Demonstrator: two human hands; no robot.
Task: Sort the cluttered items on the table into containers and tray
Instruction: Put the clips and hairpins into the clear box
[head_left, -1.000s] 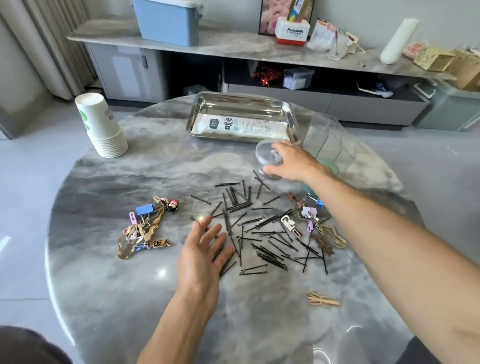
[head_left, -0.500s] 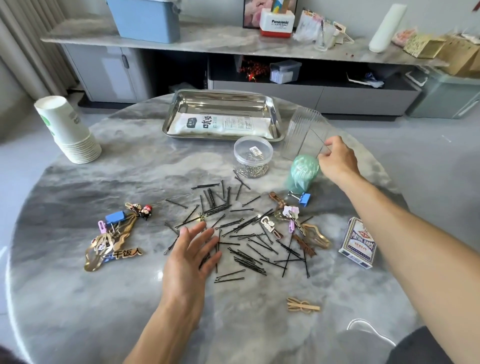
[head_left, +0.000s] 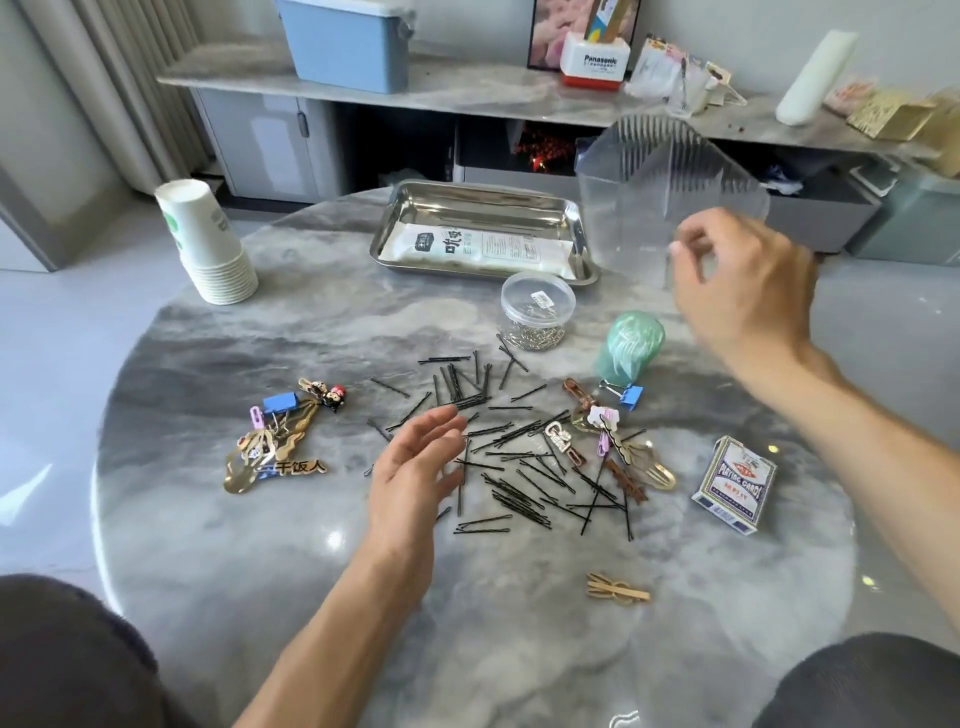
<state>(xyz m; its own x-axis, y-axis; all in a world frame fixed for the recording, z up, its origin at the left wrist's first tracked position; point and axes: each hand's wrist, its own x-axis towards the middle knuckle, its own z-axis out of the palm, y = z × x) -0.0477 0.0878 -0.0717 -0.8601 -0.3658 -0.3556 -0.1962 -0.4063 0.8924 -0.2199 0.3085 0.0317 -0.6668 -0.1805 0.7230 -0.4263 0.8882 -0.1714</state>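
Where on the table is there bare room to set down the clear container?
Bare marble lies between the paper cup stack and the steel tray, and along the near edge left of the gold clip. The middle, around the black hairpins, is crowded.

My left hand (head_left: 415, 467) is low in the middle of the view, palm turned inward, fingers straight-ish and loosely spread, thumb off to the side, gripping nothing. Its bare forearm runs down toward the bottom edge. My right hand (head_left: 748, 283) is raised higher up on the right, back of the hand toward me, fingers curled with the fingertips drawn in toward the thumb like a pinch. It's a bit blurry, so can't say for sure what it's gripping. Right forearm stretches back to the lower right corner.
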